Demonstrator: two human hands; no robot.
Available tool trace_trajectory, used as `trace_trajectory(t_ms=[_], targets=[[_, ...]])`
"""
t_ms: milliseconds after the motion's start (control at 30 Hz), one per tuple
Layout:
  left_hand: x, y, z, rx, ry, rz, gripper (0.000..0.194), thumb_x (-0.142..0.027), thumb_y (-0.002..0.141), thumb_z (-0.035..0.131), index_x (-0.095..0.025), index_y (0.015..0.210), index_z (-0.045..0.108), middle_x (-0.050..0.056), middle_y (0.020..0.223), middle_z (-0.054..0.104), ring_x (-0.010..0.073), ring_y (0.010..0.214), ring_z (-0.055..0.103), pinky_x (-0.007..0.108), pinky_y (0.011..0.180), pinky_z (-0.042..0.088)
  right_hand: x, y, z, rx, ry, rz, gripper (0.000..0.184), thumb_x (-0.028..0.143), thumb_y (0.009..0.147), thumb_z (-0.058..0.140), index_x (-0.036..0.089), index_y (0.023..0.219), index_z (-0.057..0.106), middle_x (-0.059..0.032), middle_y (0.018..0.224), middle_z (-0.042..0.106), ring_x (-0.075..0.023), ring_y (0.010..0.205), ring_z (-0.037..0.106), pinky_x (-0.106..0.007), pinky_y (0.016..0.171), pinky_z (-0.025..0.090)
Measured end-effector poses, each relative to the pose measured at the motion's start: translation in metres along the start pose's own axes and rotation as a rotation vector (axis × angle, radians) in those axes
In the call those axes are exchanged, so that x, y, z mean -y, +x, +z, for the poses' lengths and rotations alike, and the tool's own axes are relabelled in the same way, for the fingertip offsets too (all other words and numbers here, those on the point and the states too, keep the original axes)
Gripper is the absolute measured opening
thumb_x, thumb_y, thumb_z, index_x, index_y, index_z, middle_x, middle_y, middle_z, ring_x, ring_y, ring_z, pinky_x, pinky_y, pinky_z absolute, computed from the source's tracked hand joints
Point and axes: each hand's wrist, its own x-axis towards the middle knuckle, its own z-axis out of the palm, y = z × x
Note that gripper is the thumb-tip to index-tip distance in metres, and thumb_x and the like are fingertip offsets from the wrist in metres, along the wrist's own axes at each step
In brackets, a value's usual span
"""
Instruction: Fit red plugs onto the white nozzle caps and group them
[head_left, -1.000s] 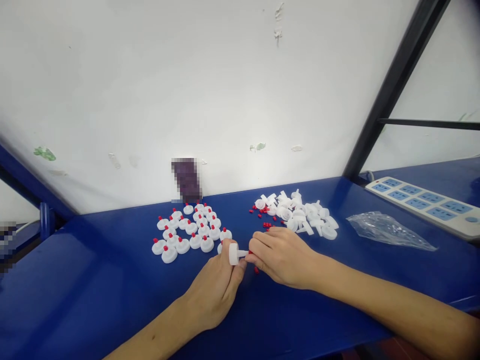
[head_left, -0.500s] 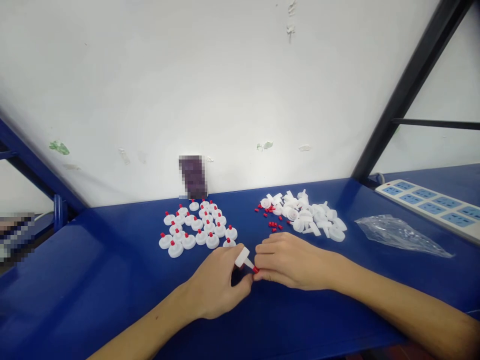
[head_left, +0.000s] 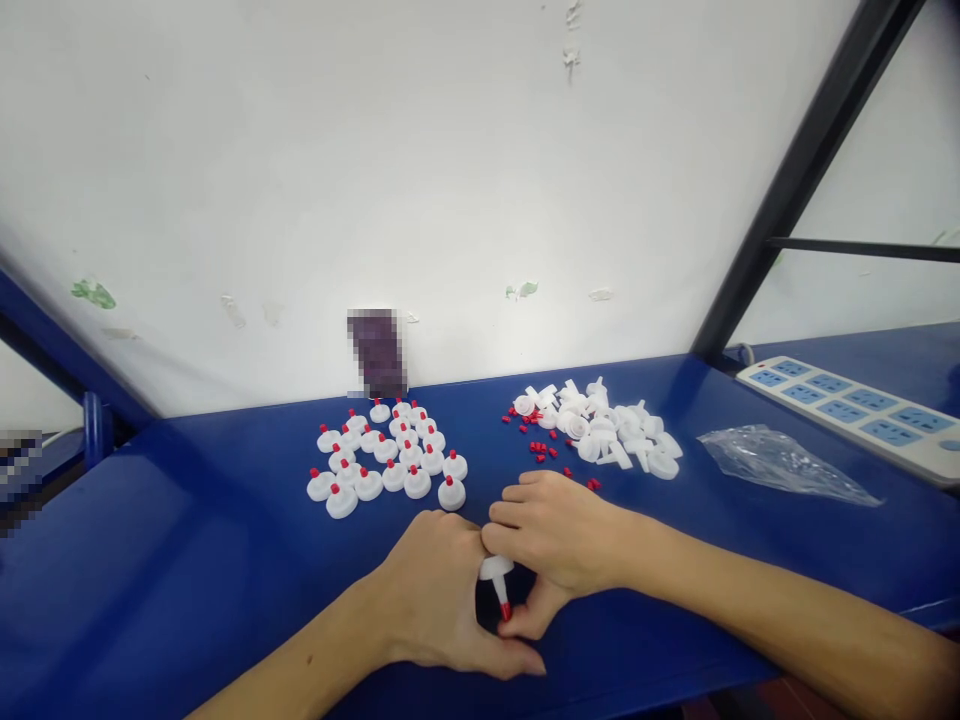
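Observation:
Between my hands is a white nozzle cap (head_left: pixel 498 570), its spout pointing down toward me with a small red tip cap (head_left: pixel 505 611) on the end. My right hand (head_left: pixel 559 535) is closed on it, curled fingers over the white base and thumb against the red tip. My left hand (head_left: pixel 435 595) is open close beside the cap, its thumb stretched out below the red tip; its other fingertips are hidden. Beyond my left hand stand several white nozzle caps with red tips (head_left: pixel 410 452). A heap of white nozzle caps (head_left: pixel 600 425) lies beyond my right hand, with loose red tip caps (head_left: pixel 538 448) beside it.
A clear plastic bag (head_left: pixel 780 463) lies on the blue table (head_left: pixel 187 560) at the right, near a white power strip (head_left: pixel 855 405). A blurred dark rectangular object (head_left: pixel 379 352) leans on the wall. Metal frame posts (head_left: pixel 795 190) rise at both sides.
The nozzle cap has turned from slanting, base up-left, to spout pointing down toward me. My left thumb has moved off it and stretched out. My right hand has shifted left onto its base.

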Motion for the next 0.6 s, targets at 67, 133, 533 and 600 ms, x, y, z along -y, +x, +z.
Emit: trace_trajectory(t_ms=[67, 133, 533, 600], targets=[[-0.003, 0.000, 0.001, -0.008, -0.049, 0.018, 0.049, -0.062, 0.059, 0.080, -0.020, 0.059, 0.056, -0.005, 0.049, 0.049, 0.0104, 0.043, 0.039, 0.025, 0.046, 0.025, 0.002, 0.000, 0.002, -0.026, 0.027, -0.009, 0.059, 0.075, 0.086, 0.043, 0.020, 0.066, 0.051, 0.0021, 0.057, 0.052, -0.0131, 0.050, 0.041, -0.032, 0.050, 0.019], [-0.005, 0.000, 0.003, -0.026, -0.100, 0.003, 0.047, -0.059, 0.057, 0.080, -0.020, 0.055, 0.053, -0.006, 0.045, 0.042, 0.0084, 0.041, 0.032, 0.025, 0.044, 0.023, 0.003, 0.000, 0.004, -0.048, 0.055, -0.022, 0.059, 0.074, 0.085, 0.045, 0.021, 0.062, 0.049, 0.0025, 0.054, 0.051, -0.0123, 0.048, 0.040, -0.032, 0.049, 0.018], [-0.007, 0.000, 0.015, -0.012, -0.226, 0.003, 0.053, -0.055, 0.051, 0.078, -0.018, 0.049, 0.039, -0.008, 0.041, 0.031, 0.0051, 0.038, 0.025, 0.024, 0.042, 0.019, 0.011, -0.003, 0.019, -0.189, 0.274, -0.028, 0.058, 0.075, 0.079, 0.046, 0.023, 0.056, 0.037, 0.0055, 0.047, 0.041, -0.0099, 0.042, 0.030, -0.030, 0.044, 0.022], [-0.006, 0.000, 0.017, -0.005, -0.216, 0.008, 0.056, -0.056, 0.051, 0.078, -0.018, 0.048, 0.037, -0.008, 0.040, 0.030, 0.0050, 0.037, 0.024, 0.025, 0.041, 0.019, 0.013, -0.004, 0.021, -0.209, 0.324, -0.005, 0.056, 0.074, 0.077, 0.046, 0.024, 0.056, 0.034, 0.0062, 0.047, 0.038, -0.0098, 0.042, 0.029, -0.029, 0.044, 0.022]])
